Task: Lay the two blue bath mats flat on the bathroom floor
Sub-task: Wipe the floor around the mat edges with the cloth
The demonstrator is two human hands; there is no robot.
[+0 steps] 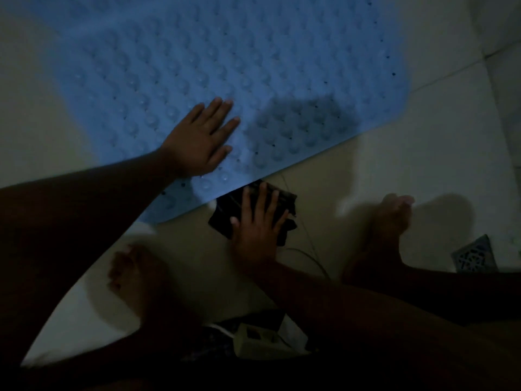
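A blue bath mat (225, 60) with rows of round bumps and small holes lies spread on the pale tiled floor (408, 165), filling the upper part of the head view. My left hand (200, 139) rests palm down on its near edge, fingers spread, holding nothing. My right hand (259, 224) presses flat on a dark folded cloth (225, 213) lying on the floor just below the mat's near edge. Only one blue mat is in view. The light is dim.
My two bare feet (394, 218) stand on the tiles below the mat. A square floor drain grate (473, 255) sits at the right edge. A thin cord (310, 249) runs across the floor toward a pale box (262, 340) near my body.
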